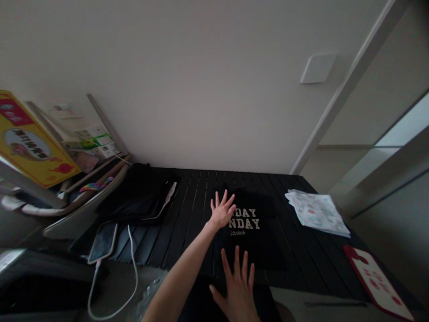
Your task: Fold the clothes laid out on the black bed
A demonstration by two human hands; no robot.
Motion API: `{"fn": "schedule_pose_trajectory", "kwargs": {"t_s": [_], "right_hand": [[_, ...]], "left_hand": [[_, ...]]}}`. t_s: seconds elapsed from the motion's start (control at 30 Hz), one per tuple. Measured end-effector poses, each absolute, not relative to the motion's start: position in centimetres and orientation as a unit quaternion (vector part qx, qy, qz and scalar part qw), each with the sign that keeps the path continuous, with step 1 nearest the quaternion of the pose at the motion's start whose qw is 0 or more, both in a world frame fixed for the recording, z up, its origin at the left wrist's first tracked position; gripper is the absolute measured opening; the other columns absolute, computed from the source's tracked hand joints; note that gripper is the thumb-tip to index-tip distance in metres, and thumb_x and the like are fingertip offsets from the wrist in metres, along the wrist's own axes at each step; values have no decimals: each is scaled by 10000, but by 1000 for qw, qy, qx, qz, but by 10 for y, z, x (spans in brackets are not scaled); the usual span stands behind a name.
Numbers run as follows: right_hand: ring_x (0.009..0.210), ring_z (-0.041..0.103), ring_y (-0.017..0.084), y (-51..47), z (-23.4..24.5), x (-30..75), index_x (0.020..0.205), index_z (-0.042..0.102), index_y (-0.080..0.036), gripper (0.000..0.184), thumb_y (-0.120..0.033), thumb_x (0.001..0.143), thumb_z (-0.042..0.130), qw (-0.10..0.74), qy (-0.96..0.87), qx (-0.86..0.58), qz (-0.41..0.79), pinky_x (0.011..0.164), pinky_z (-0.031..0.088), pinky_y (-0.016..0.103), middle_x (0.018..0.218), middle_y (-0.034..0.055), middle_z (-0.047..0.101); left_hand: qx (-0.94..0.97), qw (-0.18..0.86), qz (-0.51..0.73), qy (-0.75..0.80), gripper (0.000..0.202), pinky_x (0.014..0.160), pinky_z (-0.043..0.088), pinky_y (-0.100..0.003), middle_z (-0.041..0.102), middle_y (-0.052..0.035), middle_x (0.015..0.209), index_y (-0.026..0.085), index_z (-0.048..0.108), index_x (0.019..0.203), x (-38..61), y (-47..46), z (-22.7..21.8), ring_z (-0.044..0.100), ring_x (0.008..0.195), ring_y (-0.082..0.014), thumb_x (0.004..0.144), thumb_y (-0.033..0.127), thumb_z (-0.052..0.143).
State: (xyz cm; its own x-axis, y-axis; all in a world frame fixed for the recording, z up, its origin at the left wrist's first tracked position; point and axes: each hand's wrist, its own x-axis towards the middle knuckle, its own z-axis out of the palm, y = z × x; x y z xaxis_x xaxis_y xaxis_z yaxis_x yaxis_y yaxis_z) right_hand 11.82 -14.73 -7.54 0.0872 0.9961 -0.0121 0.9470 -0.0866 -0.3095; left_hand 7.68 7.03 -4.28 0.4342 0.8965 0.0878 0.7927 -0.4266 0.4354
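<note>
A black garment with white block lettering (250, 223) lies flat on the black slatted table (187, 214). My left hand (221, 210) rests with fingers spread on the garment's upper left part, beside the lettering. My right hand (238, 286) lies flat and open on the garment's near edge, fingers pointing away from me. Neither hand grips anything.
A folded white patterned cloth (317, 212) lies at the table's right. A dark fabric pile (140, 197) sits at the left, with a phone (103, 241) on a white cable (132, 268). Yellow box (27, 143) and clutter stand far left. A red-white card (377, 281) lies near right.
</note>
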Motion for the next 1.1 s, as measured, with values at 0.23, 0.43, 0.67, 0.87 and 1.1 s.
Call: {"fn": "schedule_pose_trajectory", "kwargs": {"t_s": [0.23, 0.43, 0.67, 0.87, 1.1], "right_hand": [[1424, 115, 401, -147, -87, 148, 1470, 303, -302, 760, -735, 847, 274, 99, -714, -681, 133, 1078, 98, 716, 1557, 51, 211], [1440, 106, 341, -120, -92, 182, 1463, 282, -395, 625, -656, 895, 276, 126, -703, -694, 90, 1100, 182, 647, 1569, 10, 204], [1423, 161, 393, -33, -93, 275, 1506, 200, -296, 671, -590, 916, 323, 57, -500, -862, 64, 1062, 204, 633, 1550, 166, 257], [1431, 53, 418, 5, -113, 325, 1509, 180, -317, 742, -692, 872, 232, 70, -478, -861, 158, 1056, 121, 671, 1577, 148, 177], [1454, -9, 337, 14, -118, 344, 1513, 153, -313, 658, -574, 910, 127, 71, -503, -828, 236, 1075, 78, 670, 1603, 37, 113]], "left_hand": [[840, 76, 115, 525, 598, 1159, 111, -565, 171, -37, 1588, 306, 247, 1499, 96, 55, -100, 106, 1456, -306, 959, 564, 255], [840, 42, 112, 529, 584, 1163, 136, -553, 240, -7, 1571, 316, 309, 1478, 95, 58, -110, 141, 1450, -307, 957, 574, 247], [839, 37, 140, 524, 548, 1156, 139, -578, 224, -1, 1576, 321, 278, 1486, 100, 42, -95, 91, 1457, -302, 972, 508, 306], [856, 128, 138, 482, 507, 1121, 132, -664, 320, -9, 1539, 374, 313, 1463, 126, -13, -76, 73, 1455, -332, 977, 515, 279], [878, 271, 97, 381, 600, 1046, 156, -759, 202, -63, 1570, 443, 242, 1465, 166, -87, -67, 52, 1428, -434, 909, 650, 334]]}}
